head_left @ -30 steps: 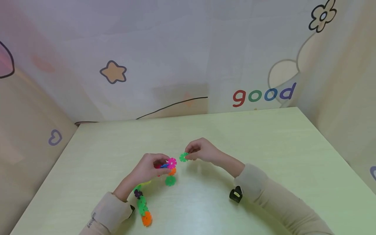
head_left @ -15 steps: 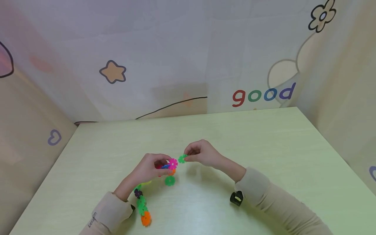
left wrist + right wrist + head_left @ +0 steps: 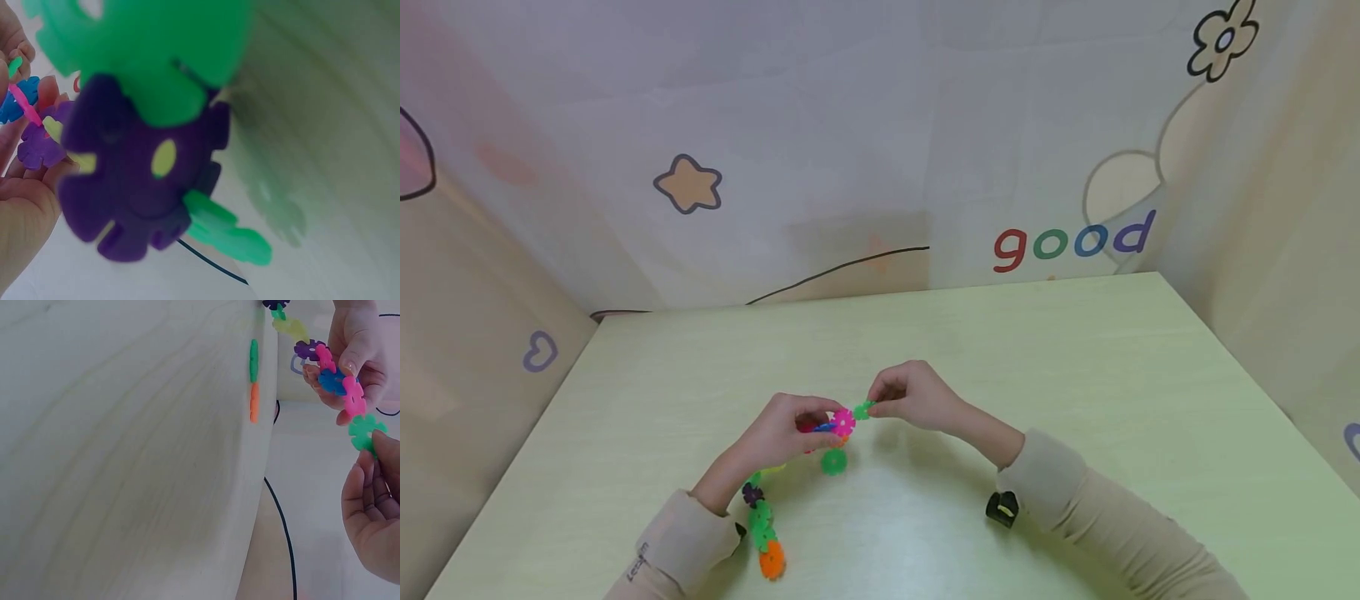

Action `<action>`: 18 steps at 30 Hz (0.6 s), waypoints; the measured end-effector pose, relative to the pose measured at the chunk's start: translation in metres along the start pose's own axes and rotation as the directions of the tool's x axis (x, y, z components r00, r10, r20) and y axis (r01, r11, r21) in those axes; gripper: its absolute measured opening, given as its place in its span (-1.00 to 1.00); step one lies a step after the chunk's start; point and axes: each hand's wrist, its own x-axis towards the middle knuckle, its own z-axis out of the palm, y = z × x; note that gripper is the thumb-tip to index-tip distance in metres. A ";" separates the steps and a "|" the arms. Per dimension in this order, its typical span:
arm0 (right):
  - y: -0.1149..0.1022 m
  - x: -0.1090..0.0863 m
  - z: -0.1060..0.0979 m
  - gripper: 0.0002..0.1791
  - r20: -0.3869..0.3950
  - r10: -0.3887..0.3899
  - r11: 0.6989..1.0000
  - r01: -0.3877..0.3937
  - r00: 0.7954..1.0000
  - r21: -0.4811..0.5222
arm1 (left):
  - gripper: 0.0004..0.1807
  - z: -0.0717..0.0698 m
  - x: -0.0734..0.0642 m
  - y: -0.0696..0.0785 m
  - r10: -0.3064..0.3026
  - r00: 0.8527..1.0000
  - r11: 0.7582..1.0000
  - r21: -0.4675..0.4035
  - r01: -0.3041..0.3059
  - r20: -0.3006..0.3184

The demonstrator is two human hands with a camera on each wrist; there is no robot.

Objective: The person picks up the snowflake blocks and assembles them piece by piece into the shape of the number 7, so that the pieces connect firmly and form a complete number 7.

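A chain of notched plastic snowflake discs runs through my left hand, which grips it near its far end. Pink and blue discs show at the fingers in the right wrist view. Between thumb and fingertips my right hand pinches a green snowflake disc. That disc's edge meets the end pink disc. The chain trails toward the near side through a purple disc and several green ones to an orange disc. The left fingers hide part of it.
On the table, a green disc and an orange disc lie beyond the left fingertips. A black wrist device hangs under the right cuff. A printed cloth backdrop rises behind the table's far edge.
My right hand has moved slightly left and nearer, bringing the green disc from a gap away up to the pink disc. The green disc has turned more edge-on. The left hand is nearly still.
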 end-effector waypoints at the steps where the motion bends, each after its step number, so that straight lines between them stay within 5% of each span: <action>1: 0.000 0.000 0.000 -0.94 0.001 -0.003 1.000 0.003 1.000 -0.001 | -0.66 0.000 0.000 0.000 0.002 1.000 1.000 -0.001 -0.002 0.002; 18: 0.005 0.001 0.008 -0.94 -0.014 -0.009 1.000 0.009 1.000 0.024 | -0.73 -0.001 0.001 0.001 0.070 0.996 0.997 0.024 -0.072 0.053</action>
